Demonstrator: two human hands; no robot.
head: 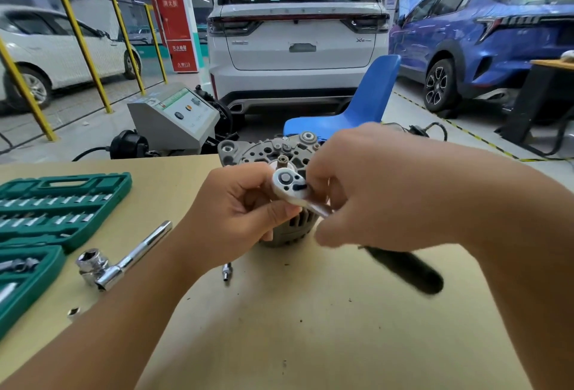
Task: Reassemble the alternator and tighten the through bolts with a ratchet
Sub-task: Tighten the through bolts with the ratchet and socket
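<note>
Gripping the ratchet (310,195) with both hands: left hand (236,215) pinches its head, right hand (382,191) curls round the handle. Grey ribbed alternator (279,156) under fingers; bare table (310,312) nearer the body.

The alternator (273,153) is dull grey metal and looks rough. The ratchet (290,186) has a pale, smooth metal head and a black matt handle. A second wrench (124,257) is shiny metal, like a mirror. The tool case (62,206) is green plastic. The table (310,327) is smooth, matt tan board. The chair (369,94) is glossy blue plastic.
</note>
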